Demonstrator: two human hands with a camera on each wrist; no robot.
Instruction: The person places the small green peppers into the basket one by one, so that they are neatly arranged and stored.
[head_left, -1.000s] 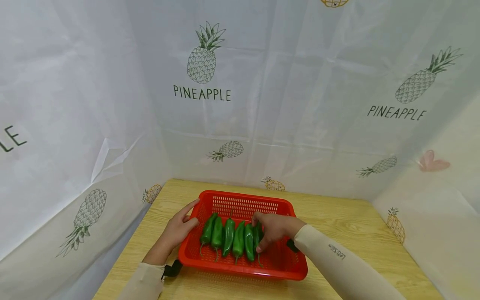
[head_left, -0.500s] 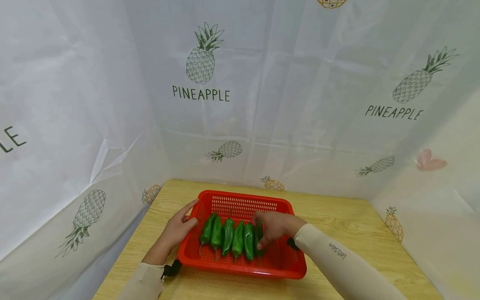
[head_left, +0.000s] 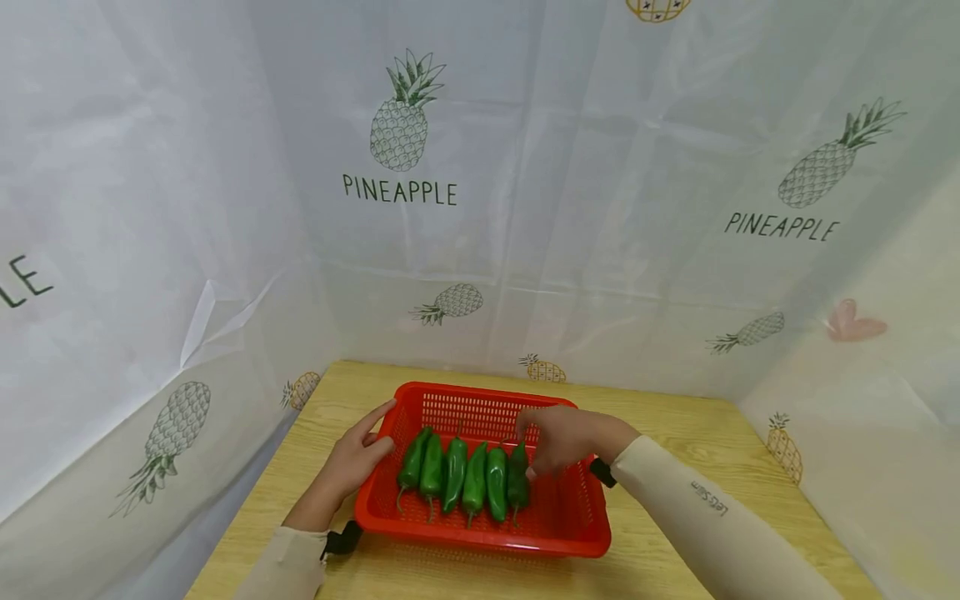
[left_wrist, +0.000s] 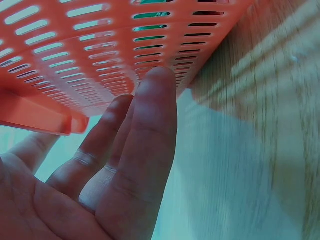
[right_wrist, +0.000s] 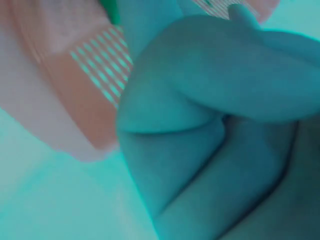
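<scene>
Several long green peppers [head_left: 473,483] lie side by side in a row inside a red slotted plastic basket [head_left: 495,546]. My left hand [head_left: 351,460] is at the basket's left side. In the left wrist view, its fingers [left_wrist: 150,130] extend nearly straight along the outer wall. Over the right part of the basket hovers my right hand [head_left: 562,437], just above and beside the rightmost pepper [head_left: 517,483]. Its thumb and index finger are apart, with nothing between them. The right wrist view shows the other fingers [right_wrist: 235,75] bent toward the palm.
The basket stands on a light wood-grain table [head_left: 660,467]. White sheeting [head_left: 525,208] printed with pineapples surrounds the table at the back and sides. Inside the basket, bare floor shows right of the pepper row.
My right hand has let go of the rightmost pepper and moved up and to the right. That pepper now lies in the row. My left hand keeps its place at the basket.
</scene>
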